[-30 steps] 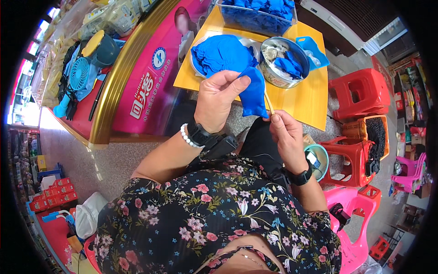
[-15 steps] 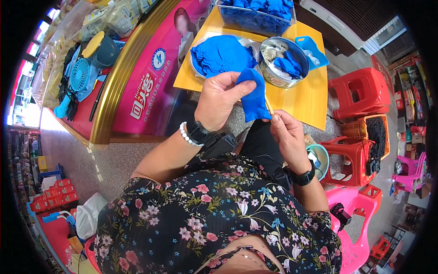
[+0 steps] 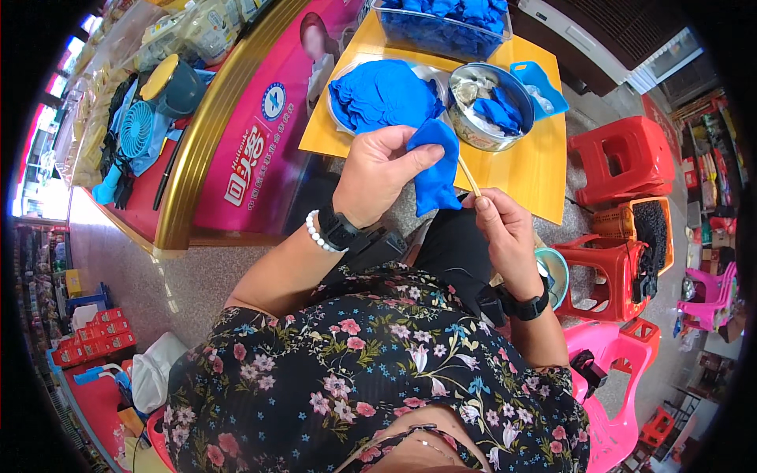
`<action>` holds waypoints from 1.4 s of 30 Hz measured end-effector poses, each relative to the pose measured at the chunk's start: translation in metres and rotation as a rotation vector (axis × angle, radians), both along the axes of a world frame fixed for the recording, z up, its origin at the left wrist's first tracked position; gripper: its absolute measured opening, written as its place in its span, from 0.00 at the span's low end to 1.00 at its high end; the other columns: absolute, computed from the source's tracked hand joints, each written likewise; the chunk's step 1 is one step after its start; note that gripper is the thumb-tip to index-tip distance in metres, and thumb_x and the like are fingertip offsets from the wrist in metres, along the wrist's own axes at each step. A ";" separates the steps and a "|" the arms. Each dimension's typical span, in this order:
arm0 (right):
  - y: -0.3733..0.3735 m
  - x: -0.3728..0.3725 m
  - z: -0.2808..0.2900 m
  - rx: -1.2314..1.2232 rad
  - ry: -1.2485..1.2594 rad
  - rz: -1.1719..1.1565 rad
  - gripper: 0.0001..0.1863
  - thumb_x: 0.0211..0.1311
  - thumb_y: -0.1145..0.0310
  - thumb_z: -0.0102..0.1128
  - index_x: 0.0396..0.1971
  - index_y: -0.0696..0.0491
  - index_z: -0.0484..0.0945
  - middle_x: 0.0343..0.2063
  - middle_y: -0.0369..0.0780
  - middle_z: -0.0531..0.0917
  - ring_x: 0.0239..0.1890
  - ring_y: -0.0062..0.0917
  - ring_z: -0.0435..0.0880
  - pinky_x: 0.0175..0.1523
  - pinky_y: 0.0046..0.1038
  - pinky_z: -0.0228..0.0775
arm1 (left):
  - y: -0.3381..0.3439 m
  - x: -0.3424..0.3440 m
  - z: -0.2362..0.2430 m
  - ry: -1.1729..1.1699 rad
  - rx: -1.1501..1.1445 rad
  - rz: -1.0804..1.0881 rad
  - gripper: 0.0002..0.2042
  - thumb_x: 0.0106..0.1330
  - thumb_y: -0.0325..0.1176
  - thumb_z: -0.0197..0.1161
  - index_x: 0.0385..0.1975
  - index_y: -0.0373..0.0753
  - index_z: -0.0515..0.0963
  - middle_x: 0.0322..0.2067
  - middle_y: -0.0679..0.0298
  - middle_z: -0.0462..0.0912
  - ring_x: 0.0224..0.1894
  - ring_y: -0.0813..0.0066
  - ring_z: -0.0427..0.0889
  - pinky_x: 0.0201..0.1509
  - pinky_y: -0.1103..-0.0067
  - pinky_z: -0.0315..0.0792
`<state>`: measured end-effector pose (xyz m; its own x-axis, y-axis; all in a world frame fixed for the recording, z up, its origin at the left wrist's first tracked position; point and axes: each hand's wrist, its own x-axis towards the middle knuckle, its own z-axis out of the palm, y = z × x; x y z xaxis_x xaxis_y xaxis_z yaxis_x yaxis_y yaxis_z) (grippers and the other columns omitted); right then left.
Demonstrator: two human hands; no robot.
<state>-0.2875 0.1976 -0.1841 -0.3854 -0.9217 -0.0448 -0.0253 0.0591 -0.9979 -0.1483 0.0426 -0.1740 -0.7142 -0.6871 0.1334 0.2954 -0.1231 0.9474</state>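
Between the thumb and fingers of my left hand [image 3: 380,173] is a small blue fabric piece [image 3: 436,180], hanging down with two pointed corners at its lower edge. My right hand [image 3: 506,232] pinches the lower end of a thin wooden stick [image 3: 468,175], which slants up beside the fabric's right edge. A narrow gap shows between stick and cloth lower down. Just beyond my left hand, a pile of similar blue cloth pieces [image 3: 382,94] fills a pale tray. A round tin [image 3: 493,142] to its right holds white material and some blue cloth.
The yellow table [image 3: 544,173] also carries a clear bin [image 3: 441,47] of blue pieces and a small blue basket [image 3: 552,98]. A pink counter with a gold edge [image 3: 201,118] stands at left. Red stools [image 3: 623,162] and a pink chair [image 3: 603,394] are at right.
My right hand has shifted slightly right with the stick, whose lower part now stands farther from the fabric. More of the stick shows. My left hand keeps its grip, almost still.
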 end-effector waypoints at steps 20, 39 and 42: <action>-0.002 0.011 -0.008 0.001 -0.177 0.018 0.12 0.69 0.65 0.50 0.34 0.58 0.77 0.18 0.27 0.67 0.21 0.09 0.59 0.24 0.14 0.50 | 0.014 -0.009 0.005 -0.006 0.023 0.190 0.06 0.61 0.29 0.64 0.26 0.33 0.79 0.21 0.76 0.75 0.24 0.93 0.67 0.24 0.88 0.62; -0.004 0.001 -0.006 0.025 0.045 0.072 0.12 0.67 0.66 0.52 0.35 0.60 0.78 0.21 0.29 0.71 0.24 0.11 0.65 0.29 0.16 0.57 | -0.004 -0.001 0.003 -0.083 -0.019 -0.055 0.04 0.60 0.25 0.62 0.33 0.35 0.79 0.28 0.71 0.79 0.32 0.87 0.75 0.38 0.87 0.68; -0.001 -0.002 -0.009 0.010 0.022 0.108 0.11 0.67 0.67 0.52 0.36 0.60 0.78 0.22 0.30 0.72 0.25 0.12 0.65 0.30 0.16 0.58 | -0.005 0.001 0.006 -0.100 -0.182 -0.040 0.02 0.58 0.24 0.63 0.29 0.33 0.79 0.26 0.71 0.76 0.31 0.86 0.73 0.37 0.87 0.66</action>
